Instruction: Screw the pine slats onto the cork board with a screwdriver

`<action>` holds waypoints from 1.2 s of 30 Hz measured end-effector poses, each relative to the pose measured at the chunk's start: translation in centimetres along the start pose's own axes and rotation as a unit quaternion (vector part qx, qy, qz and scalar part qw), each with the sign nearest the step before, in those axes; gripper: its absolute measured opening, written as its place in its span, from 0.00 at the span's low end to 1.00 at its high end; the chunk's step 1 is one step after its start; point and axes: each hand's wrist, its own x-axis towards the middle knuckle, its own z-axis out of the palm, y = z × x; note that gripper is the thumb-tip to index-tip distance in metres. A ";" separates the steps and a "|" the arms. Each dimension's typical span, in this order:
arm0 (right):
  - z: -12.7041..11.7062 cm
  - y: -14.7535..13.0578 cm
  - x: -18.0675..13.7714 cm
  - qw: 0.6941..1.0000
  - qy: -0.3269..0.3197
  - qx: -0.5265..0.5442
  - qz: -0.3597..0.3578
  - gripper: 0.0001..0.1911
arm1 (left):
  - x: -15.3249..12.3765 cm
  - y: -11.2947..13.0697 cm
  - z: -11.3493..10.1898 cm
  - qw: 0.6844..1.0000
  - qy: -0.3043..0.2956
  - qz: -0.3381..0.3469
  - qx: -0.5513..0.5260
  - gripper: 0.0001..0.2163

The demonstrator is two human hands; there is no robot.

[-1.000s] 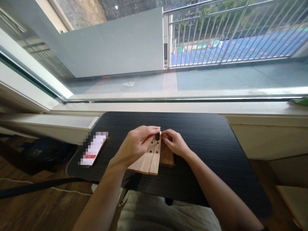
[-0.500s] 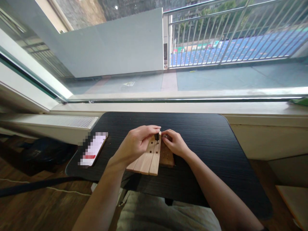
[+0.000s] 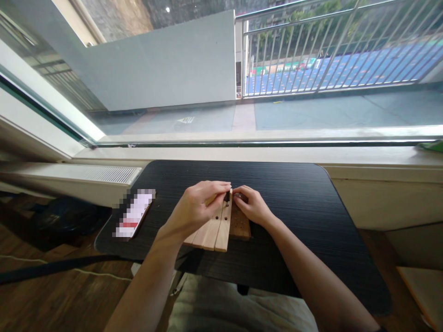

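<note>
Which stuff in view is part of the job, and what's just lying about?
In use:
pale wooden slats with round holes
small black cylindrical tool in the left hand
brown rectangular wooden block beside the right hand

Lying about:
pale-screened rectangular phone
shiny black bag, probably plastic

A pale wooden board (image 3: pixel 209 237), made of strips side by side, lay flat with its long way running from near to far. Small, round, dark holes showed in it, and the left hand (image 3: pixel 200 200) hid its far left part. A little black tool (image 3: pixel 227 196) stood up in that hand's fingers, over the far part of the right strip. A brown wooden block (image 3: pixel 240 227) peeked out just right of the board.
</note>
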 end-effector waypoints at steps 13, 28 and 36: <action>0.0 0.0 0.0 1.000 0.005 0.007 -0.008 0.08 | -0.1 0.3 0.5 0.998 0.037 -0.023 -0.033 0.08; 0.1 0.0 0.0 1.000 0.008 0.006 -0.007 0.09 | -0.1 0.0 0.4 0.999 0.031 -0.029 -0.017 0.08; 0.1 0.0 0.0 1.000 0.010 0.008 -0.010 0.08 | -0.3 -0.5 0.4 0.998 0.032 -0.044 -0.008 0.10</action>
